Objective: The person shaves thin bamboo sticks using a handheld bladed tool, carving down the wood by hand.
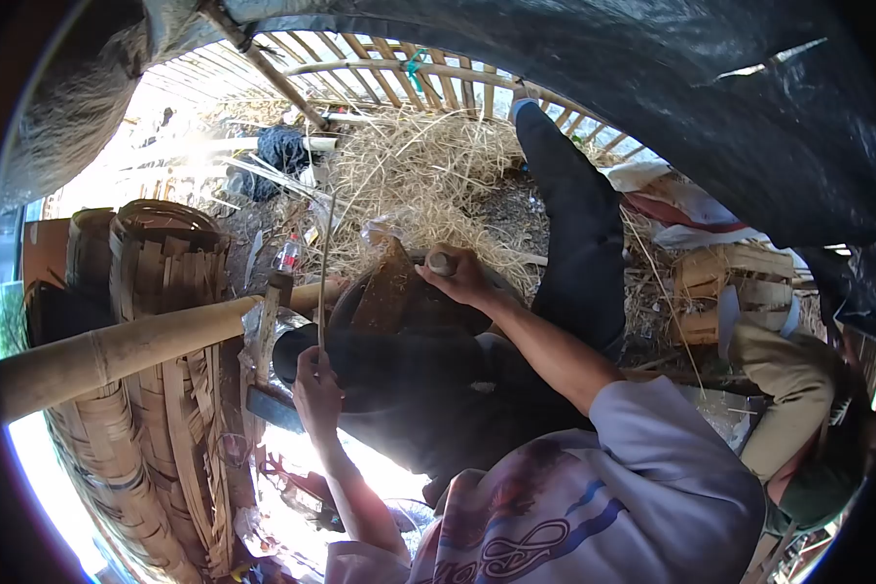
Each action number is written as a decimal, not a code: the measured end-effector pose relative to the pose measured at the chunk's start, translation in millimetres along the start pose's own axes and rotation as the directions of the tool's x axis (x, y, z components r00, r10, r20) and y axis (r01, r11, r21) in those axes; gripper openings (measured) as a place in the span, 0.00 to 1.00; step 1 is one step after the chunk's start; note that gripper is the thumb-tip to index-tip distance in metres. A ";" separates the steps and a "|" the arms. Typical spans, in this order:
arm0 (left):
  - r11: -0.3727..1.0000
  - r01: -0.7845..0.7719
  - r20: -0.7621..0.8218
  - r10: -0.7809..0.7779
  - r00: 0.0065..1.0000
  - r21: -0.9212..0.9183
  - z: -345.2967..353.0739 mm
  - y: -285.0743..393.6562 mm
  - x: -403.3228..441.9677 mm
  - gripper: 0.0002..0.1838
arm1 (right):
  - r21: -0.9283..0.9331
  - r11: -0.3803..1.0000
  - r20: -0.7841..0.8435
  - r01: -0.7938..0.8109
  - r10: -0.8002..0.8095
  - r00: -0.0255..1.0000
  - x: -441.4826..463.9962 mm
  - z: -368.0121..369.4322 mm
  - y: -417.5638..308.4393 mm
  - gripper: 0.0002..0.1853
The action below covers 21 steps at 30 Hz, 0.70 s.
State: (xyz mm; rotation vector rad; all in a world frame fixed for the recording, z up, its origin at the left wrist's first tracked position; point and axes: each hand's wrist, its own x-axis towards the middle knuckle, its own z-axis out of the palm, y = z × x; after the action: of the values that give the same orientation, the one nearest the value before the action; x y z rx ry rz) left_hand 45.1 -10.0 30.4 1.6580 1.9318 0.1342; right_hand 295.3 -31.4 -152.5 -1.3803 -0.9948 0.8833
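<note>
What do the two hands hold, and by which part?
The left hand holds a thin strip by its lower end; the right hand grips a handle near its round end.

A thin, pale brown strip (326, 258), long and nearly straight, runs almost vertically up the view; its lower end is in the left grip (318, 394), its upper end free. A rounded, light brown handle (442, 262), blunt end toward the camera, is enclosed by the right grip (465, 280), right of the strip; what it joins cannot be made out.
</note>
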 end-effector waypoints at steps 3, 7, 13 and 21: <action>0.996 -0.079 0.016 0.079 0.997 0.045 4.7 -11.2 2.6 0.12 | -0.039 0.999 0.017 -0.002 0.002 1.000 -2.3 -3.5 6.1 0.12; 0.965 -0.223 -0.009 0.226 0.974 0.140 11.7 -28.9 7.1 0.12 | -0.046 0.999 0.008 -0.003 0.003 1.000 -4.5 -8.2 10.7 0.12; 0.994 -0.084 0.074 0.079 0.994 0.074 -4.2 -3.8 -9.5 0.14 | 0.184 0.956 -0.154 -0.227 0.256 0.954 25.5 -21.4 -5.5 0.10; 0.894 -0.407 -0.142 0.435 0.889 0.189 -20.5 -55.5 -2.1 0.19 | 0.913 0.400 -0.192 -0.081 0.596 0.780 60.8 -65.5 -7.9 0.10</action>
State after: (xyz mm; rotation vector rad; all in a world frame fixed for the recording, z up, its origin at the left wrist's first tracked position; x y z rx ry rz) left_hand -13.2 -18.3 23.9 2.2256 1.7087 0.3224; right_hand 377.5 1.8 -138.4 -0.7892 0.2671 1.0499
